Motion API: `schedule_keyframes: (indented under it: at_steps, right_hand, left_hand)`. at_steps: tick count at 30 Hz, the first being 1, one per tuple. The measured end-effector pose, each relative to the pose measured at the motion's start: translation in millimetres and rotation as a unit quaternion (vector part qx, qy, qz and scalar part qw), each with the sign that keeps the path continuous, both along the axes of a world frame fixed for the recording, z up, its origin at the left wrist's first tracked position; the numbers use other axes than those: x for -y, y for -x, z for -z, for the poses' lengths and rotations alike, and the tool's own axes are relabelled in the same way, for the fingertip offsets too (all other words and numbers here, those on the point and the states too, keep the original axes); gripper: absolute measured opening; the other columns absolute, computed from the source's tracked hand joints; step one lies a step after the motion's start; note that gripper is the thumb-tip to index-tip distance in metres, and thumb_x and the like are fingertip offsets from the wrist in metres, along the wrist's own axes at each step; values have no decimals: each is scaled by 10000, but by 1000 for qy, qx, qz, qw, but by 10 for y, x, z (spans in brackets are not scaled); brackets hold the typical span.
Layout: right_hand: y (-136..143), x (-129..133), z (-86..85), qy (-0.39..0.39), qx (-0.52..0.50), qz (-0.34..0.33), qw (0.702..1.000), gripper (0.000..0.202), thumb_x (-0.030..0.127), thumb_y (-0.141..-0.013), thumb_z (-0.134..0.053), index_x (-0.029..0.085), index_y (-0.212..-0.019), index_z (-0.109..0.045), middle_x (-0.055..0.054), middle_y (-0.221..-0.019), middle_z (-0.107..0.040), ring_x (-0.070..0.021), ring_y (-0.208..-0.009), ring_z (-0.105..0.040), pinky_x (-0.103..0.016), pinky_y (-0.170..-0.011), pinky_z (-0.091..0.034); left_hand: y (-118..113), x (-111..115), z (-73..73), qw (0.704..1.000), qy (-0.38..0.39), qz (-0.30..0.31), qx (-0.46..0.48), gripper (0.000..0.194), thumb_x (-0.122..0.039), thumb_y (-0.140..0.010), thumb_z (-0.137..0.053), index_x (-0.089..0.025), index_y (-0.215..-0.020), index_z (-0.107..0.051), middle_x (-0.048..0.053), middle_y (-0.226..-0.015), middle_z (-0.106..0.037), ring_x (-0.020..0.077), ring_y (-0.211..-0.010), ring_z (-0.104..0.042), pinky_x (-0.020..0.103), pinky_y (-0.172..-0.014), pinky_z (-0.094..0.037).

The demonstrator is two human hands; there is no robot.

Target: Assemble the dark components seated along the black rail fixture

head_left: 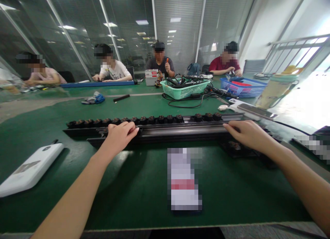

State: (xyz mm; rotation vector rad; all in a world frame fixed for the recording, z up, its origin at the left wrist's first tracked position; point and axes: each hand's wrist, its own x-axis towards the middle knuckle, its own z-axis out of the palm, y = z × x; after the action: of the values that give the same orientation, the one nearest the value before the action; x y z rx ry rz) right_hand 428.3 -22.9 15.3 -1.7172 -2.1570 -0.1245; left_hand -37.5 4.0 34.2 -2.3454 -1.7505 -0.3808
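Observation:
Two long black rails lie across the green table, one behind the other. The front rail (180, 131) has a smooth, shiny channel along its middle. Round dark parts with coppery tops stand in a row in the rear rail (152, 120), with a gap right of centre. My left hand (123, 132) is closed on the front rail near its left end. Toward the other end, my right hand (241, 132) has its fingers closed on the same rail. More dark round parts (235, 145) lie below my right hand, partly hidden by it.
A pixelated phone-like object (183, 179) lies in front of the rails. A white case (33, 167) is at left. Behind are a green basket of cables (184, 90), a blue basket (242, 88), a bottle (274, 91) and several seated people.

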Motion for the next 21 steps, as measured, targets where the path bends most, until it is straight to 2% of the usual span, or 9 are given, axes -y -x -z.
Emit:
schedule_keyframes:
  at_steps: [14,21]
  right_hand:
    - [3,-10,25,-5,4,-1,1000,423,487,-993,-391,241,-657,-469,-32,-586,-538,-194,-570,-500,-335,-624,-288]
    - [7,-1,18,-1,2,0,1000,429,493,-996,-391,241,-658,-469,-27,-572,-525,-193,-564,-493,-331,-620,-288]
  left_hand:
    - [18,-13,39,1000,-16,3,-6,307,-419,-998,-428,-213,-780,-494,32,-905,-684,213,-844,-591,376,-791,-257]
    - [4,-5,12,1000,-4,5,11,323,-428,-993,-427,-213,-757,-477,26,-857,-656,213,-820,-586,368,-785,-267]
